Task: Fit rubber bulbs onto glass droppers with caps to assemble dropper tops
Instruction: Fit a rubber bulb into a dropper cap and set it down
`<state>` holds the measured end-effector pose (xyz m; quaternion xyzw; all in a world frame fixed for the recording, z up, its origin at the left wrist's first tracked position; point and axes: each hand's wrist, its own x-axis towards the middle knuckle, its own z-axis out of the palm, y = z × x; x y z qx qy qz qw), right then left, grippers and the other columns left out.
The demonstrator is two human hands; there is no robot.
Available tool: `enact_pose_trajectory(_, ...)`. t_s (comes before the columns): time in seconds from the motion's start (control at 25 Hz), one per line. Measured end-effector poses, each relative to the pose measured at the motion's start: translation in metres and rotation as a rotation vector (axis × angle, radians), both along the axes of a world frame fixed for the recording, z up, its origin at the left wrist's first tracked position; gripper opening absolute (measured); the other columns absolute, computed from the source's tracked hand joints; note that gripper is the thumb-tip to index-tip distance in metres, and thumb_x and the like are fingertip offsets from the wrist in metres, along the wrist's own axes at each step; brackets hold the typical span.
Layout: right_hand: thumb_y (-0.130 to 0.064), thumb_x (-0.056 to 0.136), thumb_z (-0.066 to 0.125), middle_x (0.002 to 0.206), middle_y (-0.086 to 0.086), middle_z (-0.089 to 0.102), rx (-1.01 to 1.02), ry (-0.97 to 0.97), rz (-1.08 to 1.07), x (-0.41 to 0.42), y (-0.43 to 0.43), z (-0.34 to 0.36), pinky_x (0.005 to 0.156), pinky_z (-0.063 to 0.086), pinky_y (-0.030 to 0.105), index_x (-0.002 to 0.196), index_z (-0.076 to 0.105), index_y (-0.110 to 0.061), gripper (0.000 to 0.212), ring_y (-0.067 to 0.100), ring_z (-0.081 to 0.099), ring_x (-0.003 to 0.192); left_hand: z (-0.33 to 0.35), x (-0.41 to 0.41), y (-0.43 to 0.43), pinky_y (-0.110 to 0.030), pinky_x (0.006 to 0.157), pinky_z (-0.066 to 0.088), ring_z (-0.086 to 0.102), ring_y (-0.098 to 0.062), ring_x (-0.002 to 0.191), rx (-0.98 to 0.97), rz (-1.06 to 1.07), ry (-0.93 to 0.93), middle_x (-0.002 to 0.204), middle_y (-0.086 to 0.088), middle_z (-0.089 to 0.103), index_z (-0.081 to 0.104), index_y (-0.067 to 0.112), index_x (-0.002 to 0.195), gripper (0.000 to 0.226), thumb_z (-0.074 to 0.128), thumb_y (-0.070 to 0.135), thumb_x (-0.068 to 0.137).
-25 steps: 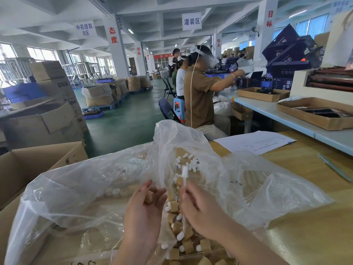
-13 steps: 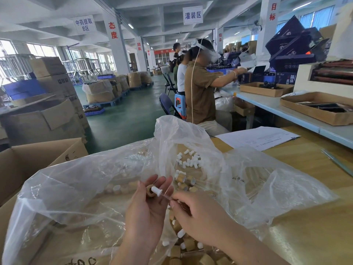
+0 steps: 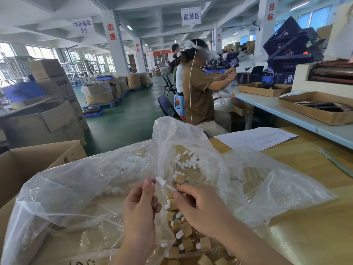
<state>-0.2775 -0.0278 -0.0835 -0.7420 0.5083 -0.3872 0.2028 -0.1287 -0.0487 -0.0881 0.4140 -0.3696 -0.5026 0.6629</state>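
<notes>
A glass dropper (image 3: 169,186) with a white rubber bulb (image 3: 159,180) on its upper end is held between both hands over an open plastic bag (image 3: 76,197). My right hand (image 3: 200,209) pinches the glass tube at its lower end. The raised fingertips of my left hand (image 3: 141,205) meet the bulb end, its other fingers curled; no cap shows in that hand. Loose white bulbs (image 3: 188,161) lie farther back in the bag. Tan caps with white bulbs (image 3: 183,232) are heaped below my hands.
The bag lies on a wooden table (image 3: 305,236) with a cardboard box (image 3: 28,165) at its left. A paper sheet (image 3: 256,137) and a glass tube (image 3: 336,163) lie at the right. A seated person (image 3: 200,88) works ahead at another bench.
The dropper has tilted from upright to slanting left, bulb end toward my left hand. The tan cap seen at my left fingertips half a second ago is out of sight.
</notes>
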Motion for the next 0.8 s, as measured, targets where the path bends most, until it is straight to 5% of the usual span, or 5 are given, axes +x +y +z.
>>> enact_pose_trajectory(0.16, -0.044, 0.094, 0.042, 0.053, -0.003, 0.039, 0.016, 0.025, 0.061, 0.000, 0.000, -0.003, 0.050, 0.029, 0.023, 0.068, 0.045, -0.022, 0.034, 0.009, 0.035, 0.047, -0.004, 0.000, 0.002, -0.026, 0.046, 0.042, 0.047, -0.019, 0.047, -0.046, -0.035, -0.184, 0.053, -0.009, 0.051, 0.062, 0.015, 0.071, 0.050, 0.046, 0.062, 0.079)
enact_pose_trajectory(0.44, -0.045, 0.094, 0.043, 0.053, -0.007, 0.047, 0.069, 0.112, 0.108, -0.002, -0.002, -0.002, 0.049, 0.030, 0.024, 0.074, 0.054, -0.022, 0.032, 0.009, 0.040, 0.047, -0.013, 0.001, 0.001, -0.025, 0.046, 0.039, 0.043, -0.010, 0.047, -0.215, 0.050, -0.537, 0.049, 0.006, 0.043, 0.061, 0.035, 0.084, 0.035, 0.033, 0.056, 0.086)
enact_pose_trajectory(0.68, -0.044, 0.093, 0.045, 0.053, -0.004, 0.047, 0.104, 0.180, 0.120, -0.004, -0.002, -0.001, 0.048, 0.029, 0.027, 0.067, 0.053, -0.023, 0.035, 0.011, 0.038, 0.046, -0.015, 0.007, 0.000, -0.012, 0.055, 0.041, 0.057, 0.000, 0.062, -0.343, 0.002, -0.880, 0.067, 0.017, 0.061, 0.061, 0.038, 0.082, 0.028, 0.037, 0.035, 0.096)
enact_pose_trajectory(0.8, -0.042, 0.093, 0.045, 0.060, 0.005, 0.052, 0.107, 0.228, 0.128, -0.003, -0.001, 0.000, 0.048, 0.032, 0.029, 0.076, 0.058, -0.013, 0.036, 0.012, 0.040, 0.047, -0.015, 0.005, 0.003, -0.011, 0.066, 0.042, 0.059, -0.003, 0.079, -0.392, -0.045, -0.976, 0.085, 0.019, 0.062, 0.060, 0.038, 0.084, 0.030, 0.032, 0.046, 0.091)
